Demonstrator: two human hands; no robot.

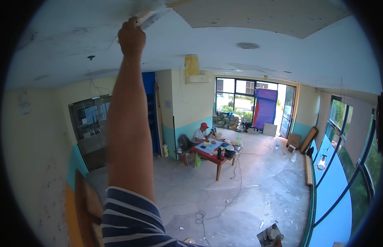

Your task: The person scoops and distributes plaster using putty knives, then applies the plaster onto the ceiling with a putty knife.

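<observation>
My left arm reaches straight up, and my left hand (132, 38) grips a putty knife (155, 19) by its handle. The wide blade lies against the white ceiling (158, 49), next to the edge of a beige ceiling panel (249, 18). Down at the lower right edge, my right hand (278, 242) shows only in part. It holds a flat plate (263, 238) bearing a lump of grey-white plaster (273, 231).
A person in a red cap (201, 132) sits at a red table (208, 157) covered with tools and containers. Cords (203, 218) and debris lie on the grey floor. Boards lean by the walls, and a work lamp (322, 161) glows at the right windows.
</observation>
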